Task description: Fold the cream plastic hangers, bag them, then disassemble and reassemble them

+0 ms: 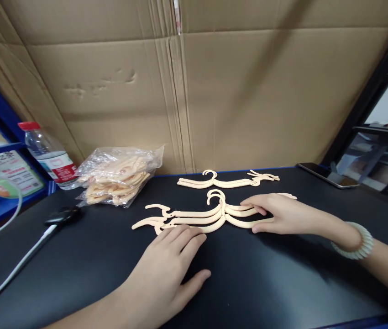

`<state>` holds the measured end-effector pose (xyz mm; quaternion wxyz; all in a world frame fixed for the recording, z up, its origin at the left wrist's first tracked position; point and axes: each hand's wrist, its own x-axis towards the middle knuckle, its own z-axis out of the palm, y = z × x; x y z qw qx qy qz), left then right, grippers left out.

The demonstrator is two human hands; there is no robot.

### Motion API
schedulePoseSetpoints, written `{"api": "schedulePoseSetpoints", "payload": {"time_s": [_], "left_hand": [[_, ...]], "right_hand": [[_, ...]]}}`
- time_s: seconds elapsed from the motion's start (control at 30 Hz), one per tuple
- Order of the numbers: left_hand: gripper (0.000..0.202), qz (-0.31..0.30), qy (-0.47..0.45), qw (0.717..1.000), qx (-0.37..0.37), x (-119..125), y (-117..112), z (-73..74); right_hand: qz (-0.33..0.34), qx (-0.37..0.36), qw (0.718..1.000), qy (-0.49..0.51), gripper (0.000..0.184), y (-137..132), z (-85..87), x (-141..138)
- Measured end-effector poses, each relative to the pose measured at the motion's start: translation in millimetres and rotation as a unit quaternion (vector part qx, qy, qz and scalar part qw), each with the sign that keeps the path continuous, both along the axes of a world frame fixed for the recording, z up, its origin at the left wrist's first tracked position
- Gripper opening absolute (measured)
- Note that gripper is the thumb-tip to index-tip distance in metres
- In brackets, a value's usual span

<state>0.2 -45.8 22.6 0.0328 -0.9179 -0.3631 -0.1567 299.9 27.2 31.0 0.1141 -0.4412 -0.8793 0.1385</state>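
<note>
A small pile of cream plastic hangers (197, 217) lies on the black tabletop (265, 283) in front of me. My left hand (168, 269) lies flat, fingers stretched, its fingertips touching the near edge of the pile's left half. My right hand (279, 212), a beaded bracelet on its wrist, rests with fingers extended on the pile's right arms, thumb under them. A second set of hangers (228, 182) lies farther back, apart from both hands.
A clear bag of more hangers (118, 176) sits at the back left beside a water bottle (48, 155). A black device with a white cable (60, 215) lies left. A phone (329, 174) rests at the back right. A cardboard wall (180, 91) stands behind.
</note>
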Motion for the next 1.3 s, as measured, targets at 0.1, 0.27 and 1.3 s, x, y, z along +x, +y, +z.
{"api": "schedulePoseSetpoints", "payload": {"time_s": [0.1,0.27,1.3], "left_hand": [[0.037,0.001,-0.002,1.0,-0.012,-2,4,-2.2],[0.034,-0.003,-0.01,0.999,-0.032,-4,11,-6.2],[0.02,-0.041,-0.097,0.992,-0.067,-7,22,-16.1]], "right_hand": [[-0.003,0.004,1.0,0.0,0.055,4,-2.5,1],[0.025,0.021,0.999,0.019,0.035,11,-3.9,4],[0.009,0.166,0.983,0.073,0.018,17,-7.7,5]]}}
